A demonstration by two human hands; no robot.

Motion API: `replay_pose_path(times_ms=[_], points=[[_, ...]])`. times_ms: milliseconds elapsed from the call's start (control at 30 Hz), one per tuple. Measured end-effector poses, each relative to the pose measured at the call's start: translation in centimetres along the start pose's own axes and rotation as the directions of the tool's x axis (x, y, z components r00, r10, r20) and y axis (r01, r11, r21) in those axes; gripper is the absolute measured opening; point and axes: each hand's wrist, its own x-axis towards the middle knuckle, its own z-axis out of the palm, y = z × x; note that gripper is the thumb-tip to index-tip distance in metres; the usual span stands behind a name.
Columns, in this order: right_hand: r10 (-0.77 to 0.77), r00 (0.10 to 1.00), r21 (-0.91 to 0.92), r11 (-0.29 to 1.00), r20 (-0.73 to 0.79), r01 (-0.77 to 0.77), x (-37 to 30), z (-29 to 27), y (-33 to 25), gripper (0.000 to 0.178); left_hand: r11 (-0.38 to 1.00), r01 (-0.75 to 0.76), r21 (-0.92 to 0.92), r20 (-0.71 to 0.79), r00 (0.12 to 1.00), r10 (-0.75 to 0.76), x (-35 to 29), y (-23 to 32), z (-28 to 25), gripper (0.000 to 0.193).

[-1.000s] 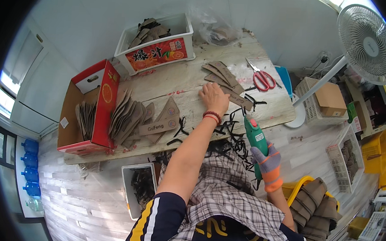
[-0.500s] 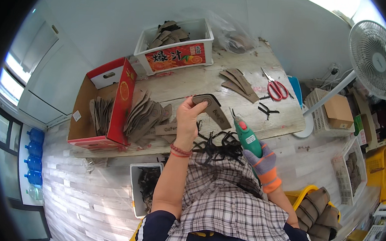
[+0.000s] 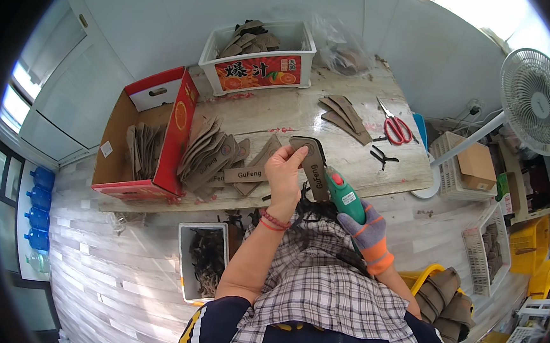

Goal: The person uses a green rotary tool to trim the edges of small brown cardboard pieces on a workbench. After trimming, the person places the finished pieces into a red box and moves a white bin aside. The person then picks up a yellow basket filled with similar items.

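Observation:
Pinched between the thumb and fingers of my bare left hand [image 3: 282, 174] is a brown flat strap piece [image 3: 312, 162] with a rounded top, dark edge and printed lettering. My right hand [image 3: 365, 227], in a grey and orange glove, is wrapped round a green handheld power tool [image 3: 347, 199] with a red button. The tool's front end is against or just beside the strap piece's right edge; its tip is hard to make out. Black strips [image 3: 314, 207] lie in a tangle on my checked apron [image 3: 322, 273], below both hands.
More brown pieces lie in a pile [image 3: 207, 160], in a red cardboard box [image 3: 177, 133] and in a white bin [image 3: 257, 62]. Red-handled scissors [image 3: 398, 130] and loose brown strips [image 3: 346, 118] are on the table. A fan [image 3: 538, 104] stands right; a scrap bin [image 3: 203, 262] sits below the table.
The strap piece has moved right and hangs more upright. The tool's front end has come up to its edge, where before there was a gap. The view has shifted slightly.

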Motion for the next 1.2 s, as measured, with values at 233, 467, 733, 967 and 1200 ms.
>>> replay_pose_path(times_ms=[233,467,733,967,1200], points=[[-0.018,1.000,-0.029,0.999,-0.015,0.018,-0.1,-0.5,0.6,0.050,0.997,0.073,0.002,0.061,0.995,-0.073,-0.9,-0.6,0.2,0.005],[0.050,0.999,0.034,0.998,0.006,-0.051,-0.1,-0.9,-0.9,0.048,0.988,0.079,0.130,0.137,0.986,-0.097,-1.5,-0.4,-0.3,0.006],[0.023,1.000,-0.011,1.000,0.019,-0.023,-0.6,-1.0,-0.1,0.049,1.000,0.018,-0.009,0.055,0.998,-0.017,-1.4,-0.3,0.2,0.007],[-0.046,0.999,-0.036,0.998,-0.004,0.046,-0.6,-0.7,1.2,0.049,0.999,-0.019,0.051,0.050,0.999,0.016,-1.6,-0.9,0.0,0.006],[0.015,1.000,0.028,0.999,0.005,-0.015,-0.5,-0.7,0.4,0.049,1.000,0.005,0.014,0.075,0.997,-0.006,-2.0,-1.1,0.1,0.004]])
